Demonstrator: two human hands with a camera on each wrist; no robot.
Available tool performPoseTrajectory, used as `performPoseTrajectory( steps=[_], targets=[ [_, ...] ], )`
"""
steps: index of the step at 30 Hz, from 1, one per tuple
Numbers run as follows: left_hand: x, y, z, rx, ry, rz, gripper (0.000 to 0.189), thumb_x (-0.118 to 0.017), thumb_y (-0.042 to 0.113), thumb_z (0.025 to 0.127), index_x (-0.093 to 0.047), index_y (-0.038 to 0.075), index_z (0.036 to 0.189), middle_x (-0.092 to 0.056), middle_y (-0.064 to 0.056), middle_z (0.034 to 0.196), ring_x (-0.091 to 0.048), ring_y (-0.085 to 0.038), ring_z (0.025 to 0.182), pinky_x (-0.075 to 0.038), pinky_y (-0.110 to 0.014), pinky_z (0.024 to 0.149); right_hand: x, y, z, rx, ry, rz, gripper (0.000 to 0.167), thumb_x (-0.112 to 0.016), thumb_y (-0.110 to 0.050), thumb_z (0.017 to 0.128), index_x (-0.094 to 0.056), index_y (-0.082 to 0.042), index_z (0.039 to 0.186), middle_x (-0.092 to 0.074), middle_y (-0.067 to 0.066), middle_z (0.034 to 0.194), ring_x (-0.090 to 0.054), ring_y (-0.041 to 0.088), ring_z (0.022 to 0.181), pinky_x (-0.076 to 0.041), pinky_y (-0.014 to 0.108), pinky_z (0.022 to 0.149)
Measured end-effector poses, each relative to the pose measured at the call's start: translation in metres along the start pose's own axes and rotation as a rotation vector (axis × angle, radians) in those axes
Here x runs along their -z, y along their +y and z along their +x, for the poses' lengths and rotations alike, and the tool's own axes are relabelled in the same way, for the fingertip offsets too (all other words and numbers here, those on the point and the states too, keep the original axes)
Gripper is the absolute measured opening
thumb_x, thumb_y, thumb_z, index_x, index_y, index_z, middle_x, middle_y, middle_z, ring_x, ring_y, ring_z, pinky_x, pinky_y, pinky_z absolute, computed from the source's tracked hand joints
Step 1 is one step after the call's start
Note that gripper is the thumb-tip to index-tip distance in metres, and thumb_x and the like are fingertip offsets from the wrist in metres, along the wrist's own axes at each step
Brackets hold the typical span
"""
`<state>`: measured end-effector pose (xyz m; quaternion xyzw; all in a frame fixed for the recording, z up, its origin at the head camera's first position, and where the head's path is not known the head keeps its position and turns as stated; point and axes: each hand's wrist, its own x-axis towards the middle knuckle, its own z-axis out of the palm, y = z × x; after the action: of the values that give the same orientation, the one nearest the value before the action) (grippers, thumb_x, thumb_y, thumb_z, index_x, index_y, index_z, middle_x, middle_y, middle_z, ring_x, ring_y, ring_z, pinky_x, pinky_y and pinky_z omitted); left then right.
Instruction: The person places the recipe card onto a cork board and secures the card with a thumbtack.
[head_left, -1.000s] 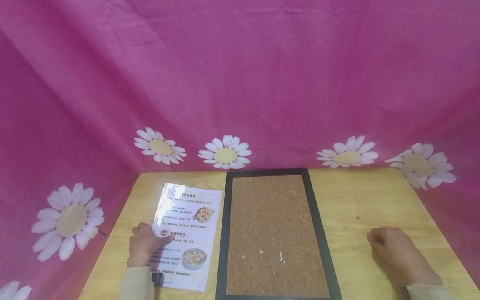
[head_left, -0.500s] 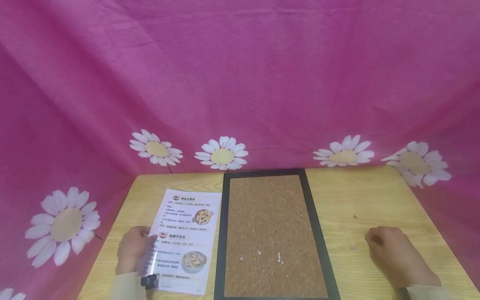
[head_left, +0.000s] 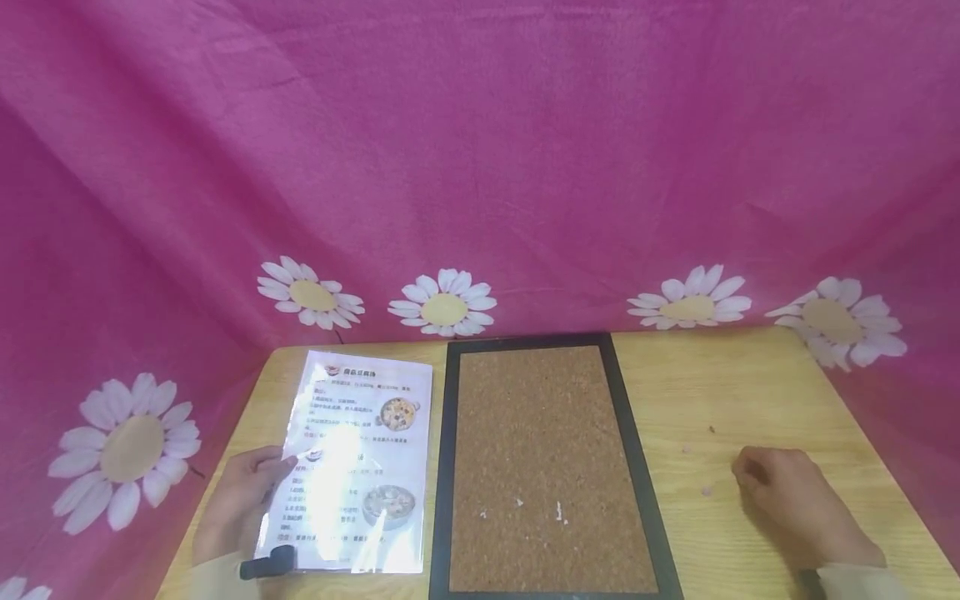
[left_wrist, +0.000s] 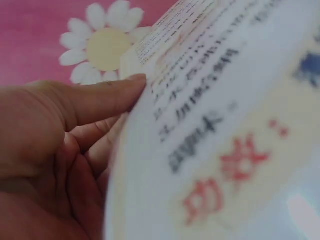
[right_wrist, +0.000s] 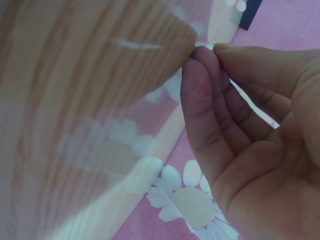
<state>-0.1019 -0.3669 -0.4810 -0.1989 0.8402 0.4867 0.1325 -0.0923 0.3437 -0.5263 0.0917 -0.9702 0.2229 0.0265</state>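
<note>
In the head view a white laminated sheet [head_left: 408, 467] with printed text and two pictures of soup bowls is at the left of the table. My left hand [head_left: 243, 500] pinches its left edge. In the left wrist view the sheet [left_wrist: 250, 100] slants away, with the thumb [left_wrist: 107, 97] on its printed face and other fingers partly behind it. Glare whitens the sheet's middle. At the right, my right hand [head_left: 798, 500] rests on the table, fingers loosely curled. Nothing shows between its fingers in the right wrist view, where the hand [right_wrist: 250, 120] is seen from the palm side.
A cork board [head_left: 547, 450] with a black frame [head_left: 442, 500] lies between the hands, with several white scraps [head_left: 558, 511] on it. Tiny bits [head_left: 707, 492] dot the wooden table [head_left: 697, 383] near the right hand. A pink cloth [head_left: 480, 167] with daisies hangs behind and at the sides.
The left thumb, earlier lying over the sheet, now grips its left edge. The left hand has drawn left, and the sheet has come up with it, catching more glare. The right hand stays put.
</note>
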Motion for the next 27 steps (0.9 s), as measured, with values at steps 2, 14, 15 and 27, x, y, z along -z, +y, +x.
performPoseTrajectory(
  steps=[2,14,15,27],
  targets=[
    [0.004,0.001,-0.003,-0.007,0.007,-0.003,0.053,-0.058,0.025,0.107,-0.049,-0.008,0.147,-0.079,0.000,0.097,-0.072,-0.008,0.084,-0.057,-0.026,0.077,0.000,0.000,0.001,0.011,0.006,-0.006,0.027,-0.069,-0.003,0.091,-0.063,-0.025,0.076,-0.059,-0.012,0.072,-0.046,0.000,0.068,-0.042,0.026,0.064],
    [0.011,0.014,-0.013,-0.019,0.052,-0.168,0.056,-0.062,0.018,0.105,-0.043,-0.011,0.149,-0.079,0.016,0.092,-0.073,0.000,0.081,-0.059,-0.022,0.076,-0.008,0.005,0.006,0.122,0.096,-0.074,0.033,-0.077,0.001,0.083,-0.060,-0.026,0.075,-0.057,-0.014,0.071,-0.042,-0.002,0.067,-0.041,0.029,0.063],
    [0.010,0.016,-0.014,-0.024,0.058,-0.179,0.056,-0.062,0.017,0.105,-0.043,-0.011,0.149,-0.078,0.017,0.090,-0.073,0.000,0.081,-0.059,-0.023,0.076,-0.008,0.005,0.006,0.123,0.092,-0.069,0.032,-0.077,0.001,0.082,-0.061,-0.026,0.075,-0.059,-0.013,0.072,-0.042,-0.002,0.068,-0.041,0.029,0.063],
    [-0.016,0.045,-0.021,-0.177,0.019,-0.308,0.024,-0.063,0.012,0.104,-0.064,0.001,0.125,-0.077,0.018,0.085,-0.075,-0.005,0.080,-0.061,-0.024,0.072,0.006,-0.008,0.004,-0.015,-0.082,-0.012,0.022,-0.070,-0.006,0.095,-0.064,-0.022,0.081,-0.060,-0.008,0.079,-0.048,0.005,0.074,-0.042,0.026,0.068]
  ],
)
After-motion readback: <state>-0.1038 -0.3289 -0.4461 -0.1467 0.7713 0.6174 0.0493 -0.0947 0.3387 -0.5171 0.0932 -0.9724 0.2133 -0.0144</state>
